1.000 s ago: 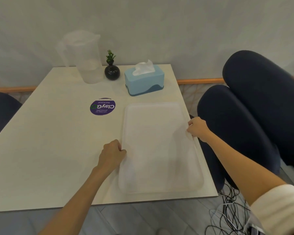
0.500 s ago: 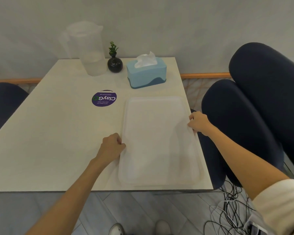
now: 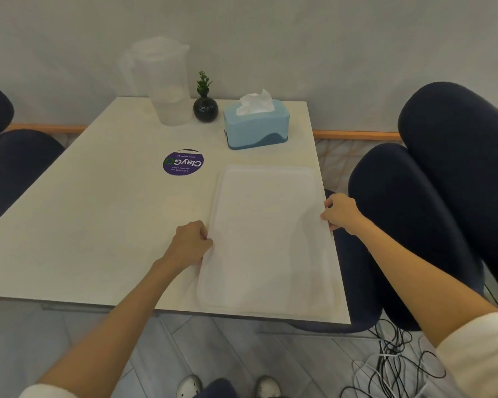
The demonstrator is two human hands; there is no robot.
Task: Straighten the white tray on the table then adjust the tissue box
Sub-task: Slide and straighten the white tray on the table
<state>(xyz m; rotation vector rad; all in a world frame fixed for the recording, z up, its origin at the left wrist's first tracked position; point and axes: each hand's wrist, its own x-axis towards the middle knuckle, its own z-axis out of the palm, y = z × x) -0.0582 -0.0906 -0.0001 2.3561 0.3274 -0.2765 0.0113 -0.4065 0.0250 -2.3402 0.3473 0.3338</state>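
A white rectangular tray (image 3: 266,234) lies on the right half of the pale table (image 3: 92,219), its long sides running away from me and its near end close to the table's front edge. My left hand (image 3: 189,245) grips the tray's left rim about halfway along. My right hand (image 3: 341,212) holds the right rim at the table's right edge. Beyond the tray's far end stands a light blue tissue box (image 3: 256,126) with a darker wave base and a white tissue sticking up, turned slightly askew.
A clear plastic jug (image 3: 164,81) and a small black vase with a green plant (image 3: 205,106) stand at the table's far edge. A purple round sticker (image 3: 183,162) lies left of the tray. Dark blue chairs (image 3: 431,202) flank the table; cables (image 3: 391,366) lie on the floor.
Both hands have kept hold of the tray's rims and the tray now lies squarer to the table's edges. The view has tilted down, showing more floor and my shoes.
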